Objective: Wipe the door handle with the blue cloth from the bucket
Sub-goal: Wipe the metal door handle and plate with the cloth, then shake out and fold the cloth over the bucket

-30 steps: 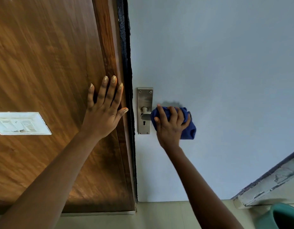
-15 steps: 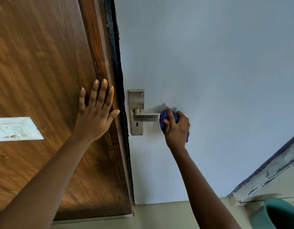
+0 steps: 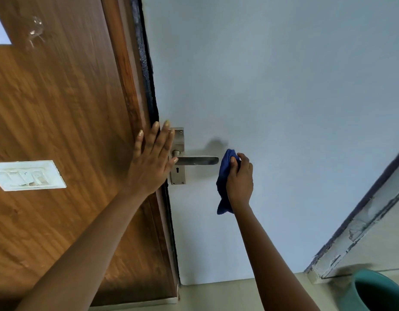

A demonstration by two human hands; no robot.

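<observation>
Currently, item one: blue cloth [image 3: 223,176], bunched in your right hand [image 3: 240,180], fingers clenched around it, thumb pressing the top fold. It sits just off the free end of the door handle [image 3: 198,160], apart from the metal by a small gap, with a loose tail hanging below your wrist. Judged soft, light and limp; it will fold and slip rather than push back, so keep it wadded in the palm and gather in the tail so that it does not drag.

Item two: door handle, a straight metal lever on a plate [image 3: 179,176] with a keyhole, fixed to the pale door [image 3: 283,97]. Judged rigid and smooth; likely to dip if you press down. Wrap the cloth round the bar and draw along it instead of bearing on the tip.

Item three: left hand [image 3: 152,162], flat, fingers spread, gripping nothing, held over the dark door edge and the plate; whether it touches cannot be told.

Item four: wood-grain panel [image 3: 59,108] to the left, bearing a white switch plate [image 3: 28,175].

Item five: teal bucket [image 3: 377,292], low right, on the floor, well apart from the handle.
</observation>
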